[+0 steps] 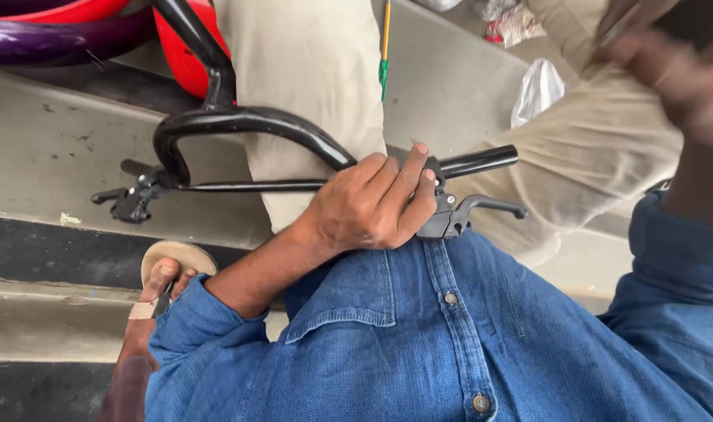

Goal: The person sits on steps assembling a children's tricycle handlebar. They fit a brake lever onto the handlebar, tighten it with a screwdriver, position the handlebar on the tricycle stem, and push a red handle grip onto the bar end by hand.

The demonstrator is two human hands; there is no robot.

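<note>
Your left hand [372,207] is wrapped in a full grip around the black bicycle handlebar [247,125], just where the bar straightens toward its right end. The fingers curl over the top and press on the brake lever clamp [442,219], which pins both bar and clamp steady against your lap. The bar lies crosswise over your blue denim shirt [450,336] and beige trousers [310,70], so your legs carry its weight and the hand only has to stop it turning. The right brake lever [489,205] juts out free beyond your fingers, just under the bare bar end [481,160]. At the far left end, a second brake lever [130,199] hangs over the grey concrete step [52,141], well apart from your hand.

Your right hand [684,78] is raised at the top right, blurred. It seems to carry something thin, but I cannot tell what, nor how the grip stands.

Your sandalled foot [165,273] rests on the lower step, bracing you.
</note>
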